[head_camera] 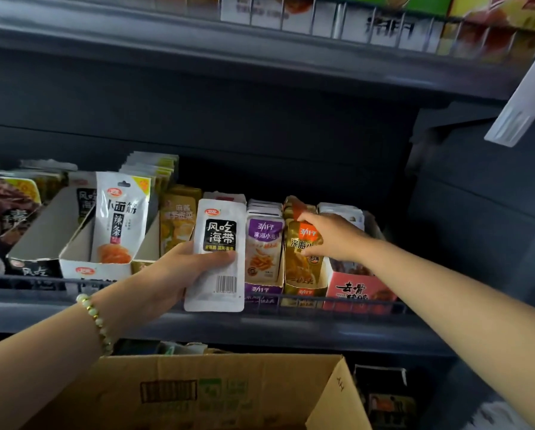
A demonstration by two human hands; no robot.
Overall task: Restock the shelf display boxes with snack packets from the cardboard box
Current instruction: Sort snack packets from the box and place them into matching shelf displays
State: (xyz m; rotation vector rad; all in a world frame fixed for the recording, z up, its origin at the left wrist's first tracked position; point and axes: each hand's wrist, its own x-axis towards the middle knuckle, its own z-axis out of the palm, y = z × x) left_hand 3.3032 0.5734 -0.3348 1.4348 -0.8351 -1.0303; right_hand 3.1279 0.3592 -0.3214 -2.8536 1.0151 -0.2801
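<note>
My left hand (179, 268) grips a white snack packet with a black label (218, 259), held upright in front of the middle shelf. My right hand (331, 235) reaches into the orange display box (301, 293) and pinches the front orange packet (300, 243) between thumb and fingers. A purple display box (263, 293) full of packets stands just to the left of it. The open cardboard box (229, 389) sits below the shelf, in front of me. Further left, a white display box (98, 268) holds one upright white packet (120, 218).
A wire rail (337, 301) runs along the shelf's front edge. A nearly bare black-and-white display box (33, 265) stands at the left, a pink box (359, 290) at the right. The upper shelf (260, 51) overhangs closely. A white price strip (523, 97) juts out at upper right.
</note>
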